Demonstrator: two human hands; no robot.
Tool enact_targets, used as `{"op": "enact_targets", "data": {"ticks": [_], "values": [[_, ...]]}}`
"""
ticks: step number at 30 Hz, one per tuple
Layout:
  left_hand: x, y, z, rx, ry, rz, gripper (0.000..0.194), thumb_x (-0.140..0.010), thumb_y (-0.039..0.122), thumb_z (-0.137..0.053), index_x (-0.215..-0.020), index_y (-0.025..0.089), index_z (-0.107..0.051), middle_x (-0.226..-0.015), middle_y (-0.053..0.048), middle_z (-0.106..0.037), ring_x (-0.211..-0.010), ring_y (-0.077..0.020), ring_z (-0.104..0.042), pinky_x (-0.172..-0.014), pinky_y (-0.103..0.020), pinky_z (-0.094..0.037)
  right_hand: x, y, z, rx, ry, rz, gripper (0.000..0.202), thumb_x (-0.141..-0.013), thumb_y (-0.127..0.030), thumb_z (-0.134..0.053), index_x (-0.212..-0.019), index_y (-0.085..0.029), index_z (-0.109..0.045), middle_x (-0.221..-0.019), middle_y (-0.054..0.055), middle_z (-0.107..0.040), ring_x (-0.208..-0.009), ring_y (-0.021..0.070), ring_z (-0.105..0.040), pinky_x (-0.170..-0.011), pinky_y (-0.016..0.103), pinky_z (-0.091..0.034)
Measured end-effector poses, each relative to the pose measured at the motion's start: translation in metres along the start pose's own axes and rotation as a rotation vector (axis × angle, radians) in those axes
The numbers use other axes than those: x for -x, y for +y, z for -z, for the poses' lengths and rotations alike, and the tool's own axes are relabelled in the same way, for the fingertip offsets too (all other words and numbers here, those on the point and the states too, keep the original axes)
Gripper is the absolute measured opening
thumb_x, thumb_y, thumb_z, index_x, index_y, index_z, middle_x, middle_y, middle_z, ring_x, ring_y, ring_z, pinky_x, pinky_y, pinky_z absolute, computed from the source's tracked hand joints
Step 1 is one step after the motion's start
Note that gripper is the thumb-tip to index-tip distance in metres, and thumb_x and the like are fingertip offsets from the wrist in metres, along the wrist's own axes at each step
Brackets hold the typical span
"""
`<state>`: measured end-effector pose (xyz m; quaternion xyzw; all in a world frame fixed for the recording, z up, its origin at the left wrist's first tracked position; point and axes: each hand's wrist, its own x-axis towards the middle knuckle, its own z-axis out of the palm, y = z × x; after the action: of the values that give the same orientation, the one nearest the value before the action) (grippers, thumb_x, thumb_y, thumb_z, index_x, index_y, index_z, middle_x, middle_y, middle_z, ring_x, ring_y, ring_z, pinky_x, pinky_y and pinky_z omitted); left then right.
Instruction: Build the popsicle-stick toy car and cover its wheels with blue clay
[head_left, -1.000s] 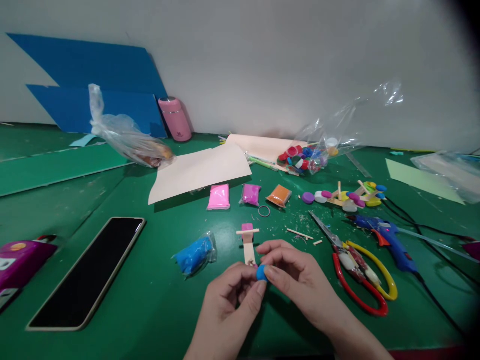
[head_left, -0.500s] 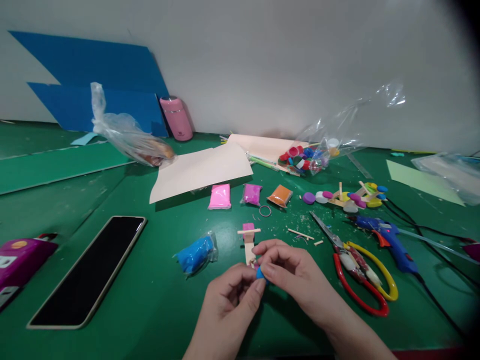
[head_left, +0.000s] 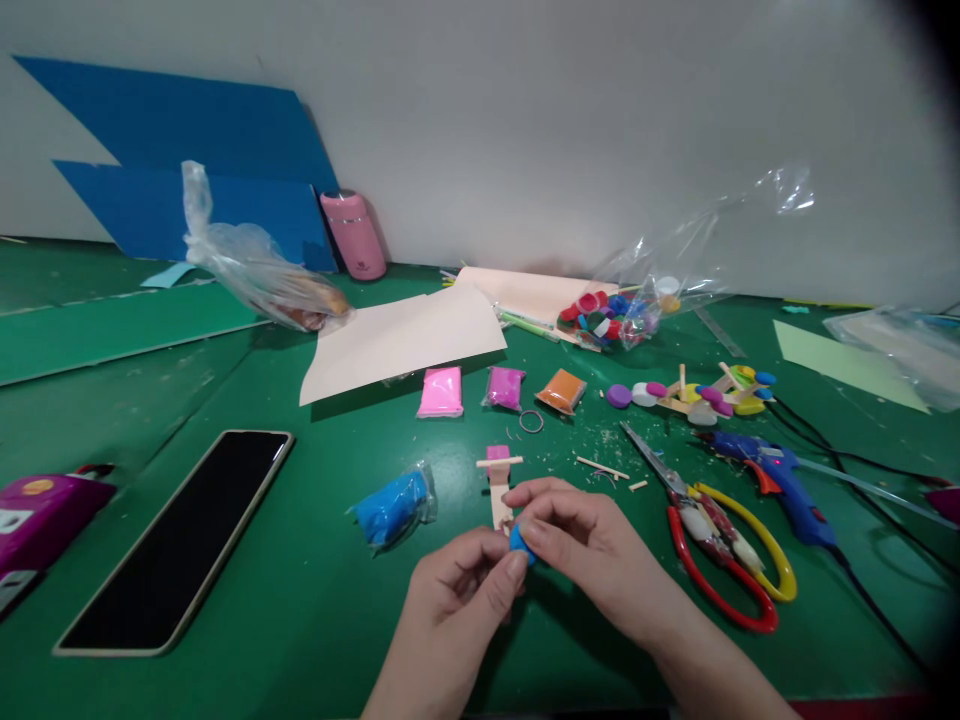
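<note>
Clay lump [head_left: 516, 539] (blue) is sitting betw. L hand [head_left: 461, 590] & R hand [head_left: 592, 550], both pinching it w/ fingertips, just by wooden piece [head_left: 499, 497]. Shaping's apparently the step in hand; next move's prob. calling for light, even pressure.

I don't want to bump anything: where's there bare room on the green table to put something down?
There's a bare patch of green table between the smartphone, the wrapped blue clay and the left hand. It's crowded right of and beyond the right hand, with scissors, glue gun and bits of stick.
</note>
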<state>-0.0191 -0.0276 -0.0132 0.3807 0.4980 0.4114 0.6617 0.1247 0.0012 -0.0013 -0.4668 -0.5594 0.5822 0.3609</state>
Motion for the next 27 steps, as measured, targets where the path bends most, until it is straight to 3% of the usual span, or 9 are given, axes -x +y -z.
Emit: {"op": "enact_targets", "data": {"ticks": [8,18,24,27], "values": [[0.0022,0.0051,-0.0018,0.172,-0.020,0.119,0.032,-0.079,0.035,-0.050,-0.058,0.013,-0.059,-0.057,-0.002,-0.055,-0.051,-0.0107,-0.044,-0.053,-0.023,-0.035,-0.0011,-0.0001,0.0007,0.042,0.011,-0.002,0.022,-0.077,-0.033,-0.057,-0.064,-0.016,-0.062,-0.093,0.008,-0.060,-0.097,0.0200,-0.055,-0.081,0.032,-0.043],[0.0009,0.0041,-0.0024,0.068,-0.017,0.066,0.026,-0.075,0.030,-0.055,-0.054,0.015,-0.055,-0.054,0.001,-0.051,-0.051,-0.0095,-0.041,-0.053,-0.022,-0.032,-0.0014,-0.0008,0.0007,0.140,0.004,0.004,0.015,-0.077,-0.025,-0.056,-0.066,-0.017,-0.063,-0.094,0.006,-0.060,-0.091,0.0178,-0.057,-0.078,0.030,-0.043],[0.0003,0.0012,-0.0017,0.071,0.005,0.044,0.023,-0.074,0.030,-0.056,-0.056,0.015,-0.055,-0.056,0.001,-0.052,-0.052,-0.0094,-0.041,-0.051,-0.022,-0.032,-0.0003,-0.0035,0.0016,0.080,-0.056,0.083,0.032,-0.086,-0.033,-0.044,-0.065,-0.018,-0.063,-0.093,0.004,-0.061,-0.092,0.0156,-0.056,-0.081,0.027,-0.042],[0.0000,0.0007,-0.0014,0.007,0.006,0.015,0.023,-0.075,0.028,-0.056,-0.057,0.015,-0.056,-0.057,0.001,-0.051,-0.053,-0.0094,-0.041,-0.052,-0.022,-0.032,-0.0001,-0.0019,0.0023,0.053,-0.051,0.048,0.031,-0.084,-0.034,-0.047,-0.064,-0.017,-0.062,-0.095,0.005,-0.060,-0.093,0.0166,-0.056,-0.081,0.028,-0.042]]}}
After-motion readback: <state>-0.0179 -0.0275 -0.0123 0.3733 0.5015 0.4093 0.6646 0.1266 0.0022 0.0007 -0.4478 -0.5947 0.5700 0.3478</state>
